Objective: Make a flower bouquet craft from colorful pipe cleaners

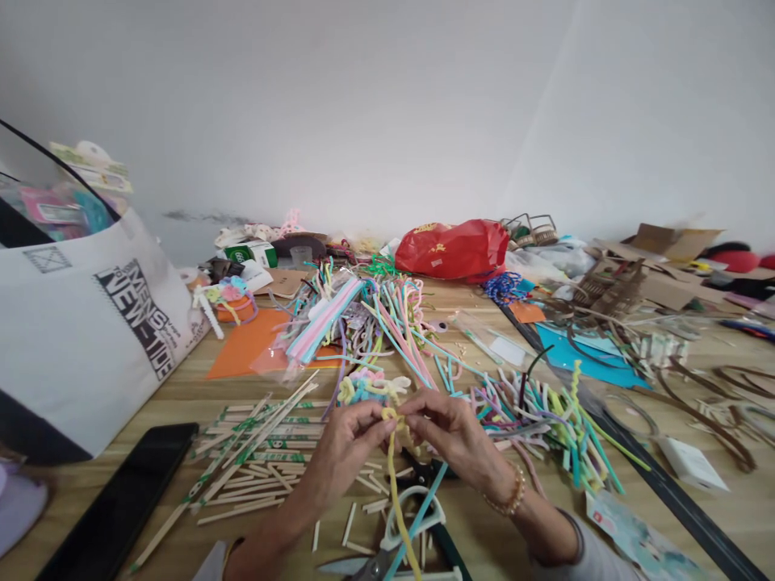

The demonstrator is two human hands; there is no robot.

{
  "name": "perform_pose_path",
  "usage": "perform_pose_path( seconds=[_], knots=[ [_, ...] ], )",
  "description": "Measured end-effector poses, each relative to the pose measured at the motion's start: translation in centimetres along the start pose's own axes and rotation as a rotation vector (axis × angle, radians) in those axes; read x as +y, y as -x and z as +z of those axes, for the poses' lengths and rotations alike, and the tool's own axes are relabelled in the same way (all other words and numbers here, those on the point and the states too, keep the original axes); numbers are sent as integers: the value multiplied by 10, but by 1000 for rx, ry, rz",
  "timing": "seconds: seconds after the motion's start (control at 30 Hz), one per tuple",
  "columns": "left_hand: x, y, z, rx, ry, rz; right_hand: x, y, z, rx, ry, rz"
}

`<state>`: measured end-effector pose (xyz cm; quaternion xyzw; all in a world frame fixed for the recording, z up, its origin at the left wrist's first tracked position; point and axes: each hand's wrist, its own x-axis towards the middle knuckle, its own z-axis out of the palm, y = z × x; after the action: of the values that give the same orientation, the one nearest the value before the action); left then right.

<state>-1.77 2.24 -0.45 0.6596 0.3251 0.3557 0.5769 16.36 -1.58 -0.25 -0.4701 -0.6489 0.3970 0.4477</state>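
My left hand (349, 440) and my right hand (451, 432) meet at the middle of the table. Both pinch a yellow pipe cleaner (392, 476), bent into small loops between the fingertips, its long tail hanging down toward me. Just beyond the fingers sits a pastel pipe-cleaner piece (366, 386) in blue, pink and yellow; whether it joins the yellow strand I cannot tell. Below my hands lie scissors with white handles (417, 512), a blue pipe cleaner (424, 504) across them, and a dark-handled tool partly hidden by my right hand.
Wooden chopsticks (266, 440), some in paper wrappers, and cut sticks lie left, near a black phone (124, 500) and a white bag (102, 323). Pipe-cleaner bundles (327, 323) lie ahead, more (545, 420) at right. A red bag (454, 248) stands by the wall.
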Motion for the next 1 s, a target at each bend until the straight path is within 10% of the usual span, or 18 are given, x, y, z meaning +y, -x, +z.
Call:
perform_pose_path(
  seconds=[1.0],
  knots=[
    [-1, 2, 4, -3, 182, -79, 0, -4, -4, -63, -191, 92]
  ],
)
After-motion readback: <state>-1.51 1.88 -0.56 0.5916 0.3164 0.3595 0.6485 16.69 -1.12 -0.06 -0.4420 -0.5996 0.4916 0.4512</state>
